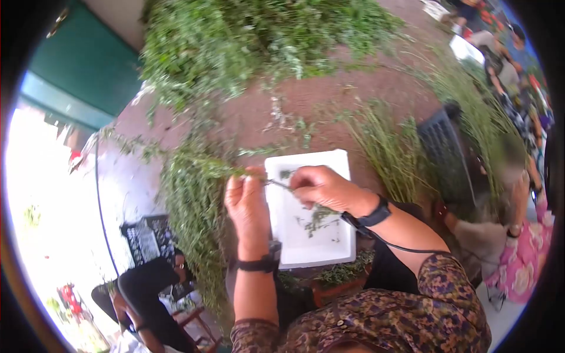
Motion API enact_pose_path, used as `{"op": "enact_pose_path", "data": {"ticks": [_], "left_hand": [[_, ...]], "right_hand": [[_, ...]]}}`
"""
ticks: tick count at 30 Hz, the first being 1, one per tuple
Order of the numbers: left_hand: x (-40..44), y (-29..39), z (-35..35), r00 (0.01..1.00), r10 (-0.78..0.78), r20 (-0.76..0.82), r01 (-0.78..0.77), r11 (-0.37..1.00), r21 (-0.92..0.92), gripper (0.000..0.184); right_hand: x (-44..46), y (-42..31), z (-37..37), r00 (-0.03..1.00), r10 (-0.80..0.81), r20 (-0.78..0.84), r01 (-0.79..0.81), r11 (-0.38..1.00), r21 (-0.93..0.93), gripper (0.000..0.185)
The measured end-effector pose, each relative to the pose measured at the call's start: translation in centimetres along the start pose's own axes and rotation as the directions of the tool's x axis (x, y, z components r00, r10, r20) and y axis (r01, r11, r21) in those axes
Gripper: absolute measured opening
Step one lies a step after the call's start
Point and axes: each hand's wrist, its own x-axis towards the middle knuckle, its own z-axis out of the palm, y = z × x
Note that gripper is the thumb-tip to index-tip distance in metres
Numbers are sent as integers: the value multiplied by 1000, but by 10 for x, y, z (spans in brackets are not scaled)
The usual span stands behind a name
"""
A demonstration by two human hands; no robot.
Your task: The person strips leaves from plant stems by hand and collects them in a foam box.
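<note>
Above a white foam box (273,235), my left hand (246,200) is closed around a leafy green stem (220,169) whose foliage reaches out to the left. My right hand (323,187) pinches the thinner end of the same stem, with fingers and thumb pressed together. The bare stretch of stem spans the gap between both hands. Inside the box lie small green sprigs (319,221), mostly under my right hand. Left of my left hand hangs a dense pile of leafy stems (191,206).
A large heap of green plants (235,47) covers the ground ahead. Right of the box are long stripped-looking stalks (391,153) and a dark plastic crate (450,159). Another person (500,235) sits at the right; a person's dark-clad legs (147,288) show lower left.
</note>
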Motion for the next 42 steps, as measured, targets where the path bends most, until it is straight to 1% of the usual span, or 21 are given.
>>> {"op": "enact_pose_path", "data": {"ticks": [2,4,5,9,11,12,14,16,17,18,19,20,21,22,23,24,26,31,34,39,42], "left_hand": [[-1,0,-6,999,-28,36,29,999,-28,6],[-6,6,-1,993,-114,18,116,981,-155,7],[-6,4,-4,993,-113,41,118,980,-163,8],[-8,8,-4,985,-168,49,175,959,-222,10],[-9,13,1,985,-143,100,159,971,-180,12],[-10,14,3,983,-131,126,151,976,-159,13],[-10,13,4,984,-143,107,151,986,-71,18],[-12,13,6,982,-168,87,166,986,25,17],[-12,13,7,988,-146,43,139,980,139,14],[-14,14,5,992,-122,44,113,981,160,10],[-14,16,1,991,-127,30,113,950,290,7],[-15,22,7,985,-171,-37,173,915,363,4],[-17,25,15,989,-143,-35,145,903,405,4],[-18,25,20,988,-150,-30,150,906,397,3],[-17,15,11,989,-150,-4,143,932,334,3],[-14,12,16,990,-140,6,133,949,288,3],[-14,7,14,987,-148,64,136,978,156,5],[-16,8,29,991,-135,8,135,991,13,8],[-14,3,25,992,-128,2,128,992,4,9],[-12,-5,23,990,-139,-38,141,988,63,11],[-10,-9,20,993,-114,-23,116,986,118,12]], "right_hand": [[3,8,1,997,53,-53,-50,997,53,8],[1,4,6,993,74,-89,-64,992,106,10],[0,3,7,990,84,-111,-69,989,131,10],[2,9,5,992,129,-12,-123,963,240,14],[2,12,6,991,131,8,-128,956,264,14],[2,12,6,991,132,20,-133,962,237,13],[1,10,7,990,135,44,-141,972,187,12],[5,15,6,996,65,65,-68,997,45,12],[6,17,3,997,26,69,-23,999,-34,12],[7,19,4,999,18,34,-12,985,-169,14],[8,21,4,999,-24,44,34,968,-250,17],[8,23,4,995,-78,56,91,949,-301,16],[7,21,4,995,-80,57,94,950,-298,15],[6,23,0,986,-152,71,167,922,-348,14],[4,18,1,987,-140,84,159,936,-312,15],[-5,-4,0,997,62,48,-47,965,-259,20],[-4,4,-3,995,61,79,-51,992,-116,17],[-6,1,-5,998,16,61,-11,996,-86,15],[-9,-5,-4,999,-4,32,7,996,-94,12],[-6,2,-4,999,-51,7,52,993,-103,10],[-3,4,-3,997,-82,2,82,992,-97,10]]}}
